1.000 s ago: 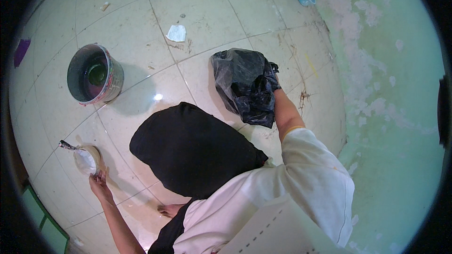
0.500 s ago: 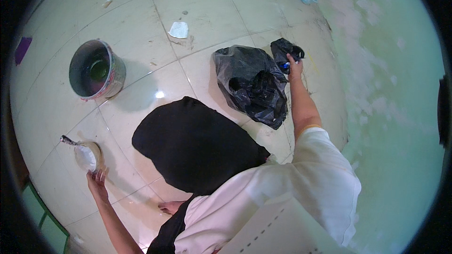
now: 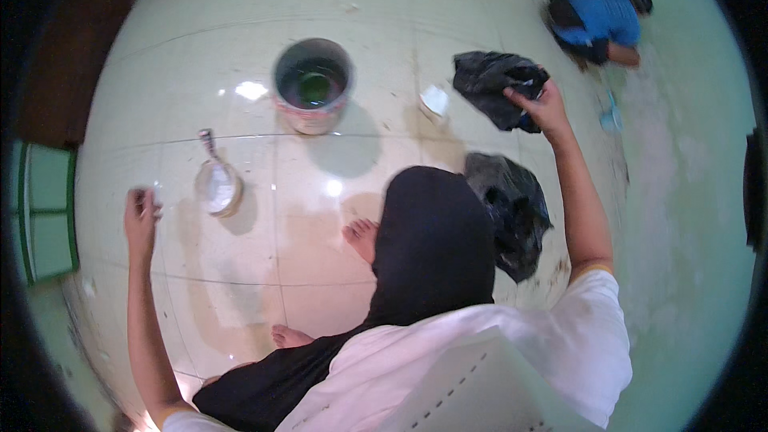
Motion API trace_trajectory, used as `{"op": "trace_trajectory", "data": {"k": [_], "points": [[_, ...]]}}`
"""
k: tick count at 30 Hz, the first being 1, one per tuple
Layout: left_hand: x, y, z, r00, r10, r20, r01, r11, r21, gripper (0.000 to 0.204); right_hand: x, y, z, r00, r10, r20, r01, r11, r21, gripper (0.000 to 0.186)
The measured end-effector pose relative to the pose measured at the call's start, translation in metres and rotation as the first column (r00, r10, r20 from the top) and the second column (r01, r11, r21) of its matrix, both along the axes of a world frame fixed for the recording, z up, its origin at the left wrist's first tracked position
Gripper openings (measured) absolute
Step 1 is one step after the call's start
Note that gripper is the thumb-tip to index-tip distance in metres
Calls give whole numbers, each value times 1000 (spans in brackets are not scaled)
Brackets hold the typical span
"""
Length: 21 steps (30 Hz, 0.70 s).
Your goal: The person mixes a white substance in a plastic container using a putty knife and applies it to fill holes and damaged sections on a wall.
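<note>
A crumpled, slightly glossy black plastic bag (image 3: 490, 80) is gripped by its right side in the right hand (image 3: 542, 106).

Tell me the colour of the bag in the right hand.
The plastic bag in the right hand is black; the head view shows it.

Floor (image 3: 240, 56) glare, blurred left hand (image 3: 142, 216)

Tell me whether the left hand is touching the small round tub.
Apart. The head view shows the left hand to the left of the small round tub, with a strip of tiled floor visible between them.
</note>
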<state>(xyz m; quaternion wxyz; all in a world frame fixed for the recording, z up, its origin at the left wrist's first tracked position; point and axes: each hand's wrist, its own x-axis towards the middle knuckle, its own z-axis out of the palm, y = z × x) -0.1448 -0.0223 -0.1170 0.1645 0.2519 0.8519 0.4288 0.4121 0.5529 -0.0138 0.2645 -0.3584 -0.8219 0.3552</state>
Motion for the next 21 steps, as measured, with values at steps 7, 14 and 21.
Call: {"op": "trace_trajectory", "data": {"k": [7,14,21], "points": [[154,103,125,866,-428,-257,475,865,160,83,-228,-175,90,633,752,183,-770,637,42,52],[138,70,88,850,-405,337,293,895,335,96,-329,-295,103,389,828,405,-912,409,40,52],[138,57,80,728,-264,632,-88,879,468,76,-348,-333,76,486,826,287,-860,510,-9,74]]}}
